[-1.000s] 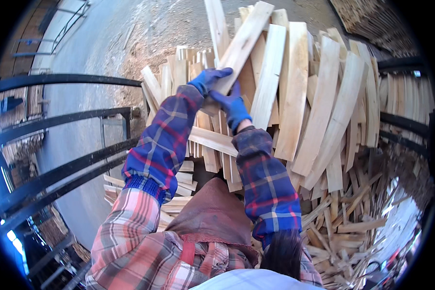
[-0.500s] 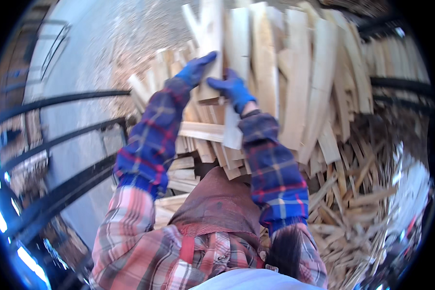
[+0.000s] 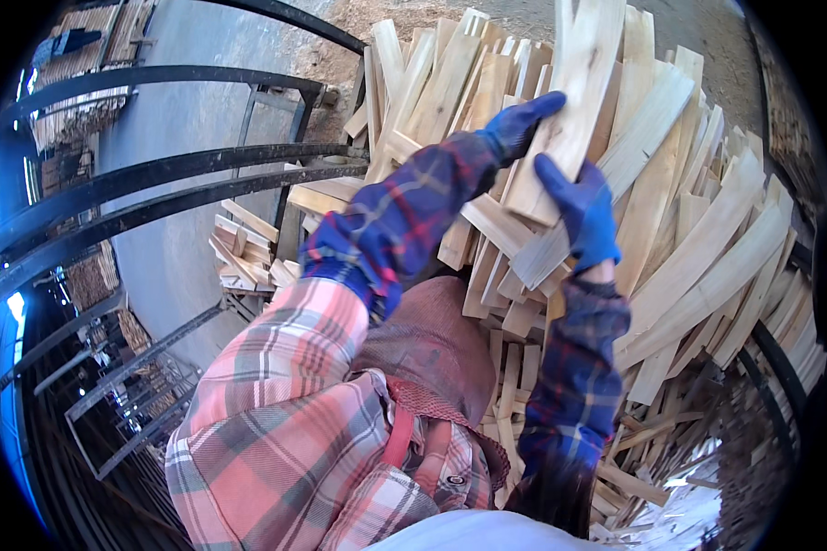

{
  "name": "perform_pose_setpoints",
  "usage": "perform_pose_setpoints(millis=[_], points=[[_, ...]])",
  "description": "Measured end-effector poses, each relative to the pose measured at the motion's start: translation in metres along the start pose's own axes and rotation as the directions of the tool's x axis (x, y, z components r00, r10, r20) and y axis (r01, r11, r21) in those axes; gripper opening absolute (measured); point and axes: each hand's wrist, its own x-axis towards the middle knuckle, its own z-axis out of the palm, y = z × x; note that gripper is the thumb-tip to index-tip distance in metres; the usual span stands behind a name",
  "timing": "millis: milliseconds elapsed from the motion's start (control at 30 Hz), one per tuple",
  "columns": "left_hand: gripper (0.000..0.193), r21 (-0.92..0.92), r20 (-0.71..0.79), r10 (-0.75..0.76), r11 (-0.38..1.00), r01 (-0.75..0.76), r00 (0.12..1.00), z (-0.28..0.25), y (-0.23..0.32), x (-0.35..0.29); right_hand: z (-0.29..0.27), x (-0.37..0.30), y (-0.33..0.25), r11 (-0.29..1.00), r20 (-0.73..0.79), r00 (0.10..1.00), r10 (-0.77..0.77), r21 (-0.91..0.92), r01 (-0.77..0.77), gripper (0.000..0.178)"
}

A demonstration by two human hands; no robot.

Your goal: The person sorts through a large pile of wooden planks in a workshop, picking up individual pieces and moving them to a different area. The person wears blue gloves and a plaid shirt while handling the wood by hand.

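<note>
A pale wooden board [image 3: 581, 87] rises from between my hands, its near end tilted toward me above a heap of similar boards [image 3: 657, 119]. My left hand [image 3: 522, 127], in a blue glove, is closed on its left edge with the thumb lying across its face. Lower down, my right hand [image 3: 590, 216], also gloved in blue, grips the right side near the bottom end. Its thumb crosses the front of the board, while the fingers behind are partly hidden. Shorter wood pieces [image 3: 501, 230] lie crosswise just beneath the held end.
Black metal rails [image 3: 184, 165] curve in from the left, close to my left arm. Loose wood offcuts [image 3: 648, 432] lie at the lower right. More cut wood [image 3: 243, 243] sits beyond the rails, by a grey floor [image 3: 170, 202].
The view has turned, so the rails and wood heap appear shifted. My hands and the board now stand farther right in the picture, with the board still gripped between them.
</note>
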Motion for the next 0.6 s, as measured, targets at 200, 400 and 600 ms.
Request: perform_pose_setpoints(millis=[200,400,600], points=[[0.039,0.328,-0.300,0.134,0.944,-0.030,0.945,-0.061,0.078,-0.130,0.145,-0.023,0.004,0.981,-0.040,0.988,-0.151,0.120,0.155,0.056],[0.055,0.409,-0.671,0.418,0.898,-0.165,0.612,-0.253,0.143,-0.238,0.213,-0.016,0.043,0.846,0.307,0.949,-0.072,-0.485,0.221,0.090],[0.034,0.414,-0.781,0.297,0.905,0.100,0.549,-0.284,0.055,-0.276,0.132,0.013,0.115,0.111,0.238,0.940,-0.245,-0.956,0.270,0.088]])
